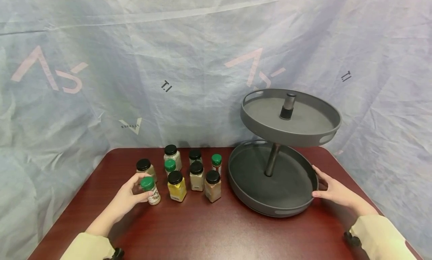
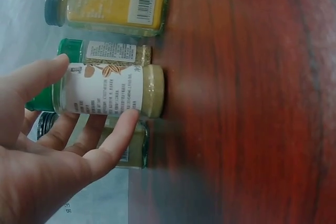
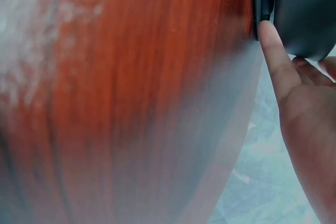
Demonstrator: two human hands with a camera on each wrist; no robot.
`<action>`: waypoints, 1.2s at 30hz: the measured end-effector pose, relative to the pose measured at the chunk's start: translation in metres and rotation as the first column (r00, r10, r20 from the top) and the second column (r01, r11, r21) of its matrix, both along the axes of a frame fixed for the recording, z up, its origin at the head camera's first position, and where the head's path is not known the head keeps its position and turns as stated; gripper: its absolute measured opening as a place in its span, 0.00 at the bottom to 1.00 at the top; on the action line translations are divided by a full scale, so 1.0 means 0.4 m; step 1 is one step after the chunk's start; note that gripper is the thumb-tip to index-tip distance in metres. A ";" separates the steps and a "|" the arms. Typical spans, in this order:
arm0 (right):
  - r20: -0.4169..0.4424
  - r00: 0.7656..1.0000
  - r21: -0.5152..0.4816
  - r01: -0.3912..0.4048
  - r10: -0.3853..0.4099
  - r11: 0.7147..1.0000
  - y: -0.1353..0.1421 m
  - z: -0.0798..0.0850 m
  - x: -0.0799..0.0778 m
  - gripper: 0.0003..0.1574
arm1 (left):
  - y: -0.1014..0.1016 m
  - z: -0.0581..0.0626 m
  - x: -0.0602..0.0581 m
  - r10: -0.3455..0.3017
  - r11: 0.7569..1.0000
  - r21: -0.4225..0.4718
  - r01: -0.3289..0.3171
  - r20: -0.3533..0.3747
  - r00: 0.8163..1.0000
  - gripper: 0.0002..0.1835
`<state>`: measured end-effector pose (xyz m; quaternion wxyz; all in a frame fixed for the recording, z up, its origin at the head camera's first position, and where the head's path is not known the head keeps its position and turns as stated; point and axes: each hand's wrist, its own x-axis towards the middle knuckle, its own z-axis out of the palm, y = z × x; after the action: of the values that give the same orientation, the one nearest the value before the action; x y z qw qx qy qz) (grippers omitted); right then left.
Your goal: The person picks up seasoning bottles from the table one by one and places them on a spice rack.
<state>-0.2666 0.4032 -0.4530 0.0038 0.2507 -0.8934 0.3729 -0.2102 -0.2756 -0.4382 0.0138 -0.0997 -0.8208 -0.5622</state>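
Note:
My left hand [image 1: 129, 196] holds a spice jar [image 1: 154, 197] with a green lid and white label, thumb on one side and fingers on the other. In the left wrist view the jar [image 2: 105, 90] shows pale powder at its base; whether it touches the table cannot be told. At the right, my right hand [image 1: 334, 190] touches the outer wall of the lower tray of a dark grey two-tier stand [image 1: 256, 205], fingers spread along its side. The right wrist view shows a fingertip against the dark tray [image 3: 304, 14]; other fingers are partly hidden.
Several spice jars stand close by the held one, including a yellow jar [image 1: 177, 189], a pinkish jar [image 1: 213, 190] and a green-lidded jar [image 1: 216, 162]. The stand's upper tray [image 1: 310, 119] overhangs the lower one. A grey sheet [image 1: 189, 65] hangs behind the red-brown table [image 1: 216, 233].

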 end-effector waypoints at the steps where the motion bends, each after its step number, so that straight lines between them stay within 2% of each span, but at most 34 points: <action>1: -0.004 1.000 0.000 -0.001 0.001 1.000 0.000 0.000 0.000 0.61 | 0.000 0.001 0.000 0.000 1.000 0.006 0.000 0.007 1.000 0.32; 6: -0.011 1.000 0.003 0.003 -0.003 1.000 0.003 -0.001 -0.001 0.60 | 0.001 0.017 0.002 -0.011 1.000 0.005 0.011 0.012 1.000 0.31; 11: 0.005 1.000 0.010 0.012 -0.012 1.000 0.001 0.004 -0.001 0.61 | 0.007 0.045 0.002 -0.038 0.999 -0.014 0.038 -0.003 0.999 0.31; 16: 0.020 1.000 0.017 0.017 -0.017 1.000 -0.003 0.009 0.002 0.61 | 0.009 0.074 -0.001 -0.071 0.997 -0.015 0.071 0.013 0.997 0.31; 24: 0.011 1.000 0.017 0.022 -0.023 1.000 -0.006 0.006 0.002 0.61 | 0.010 0.142 -0.014 -0.105 0.993 -0.040 0.110 0.097 0.990 0.30; 36: 0.006 1.000 0.018 0.019 -0.019 1.000 -0.006 0.012 0.008 0.60 | 0.031 0.241 -0.062 -0.103 0.992 -0.055 0.110 0.118 0.988 0.30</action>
<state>-0.2633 0.4007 -0.4481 0.0021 0.2408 -0.8991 0.3656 -0.2351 -0.2634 -0.3420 -0.0665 -0.1110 -0.8307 -0.5415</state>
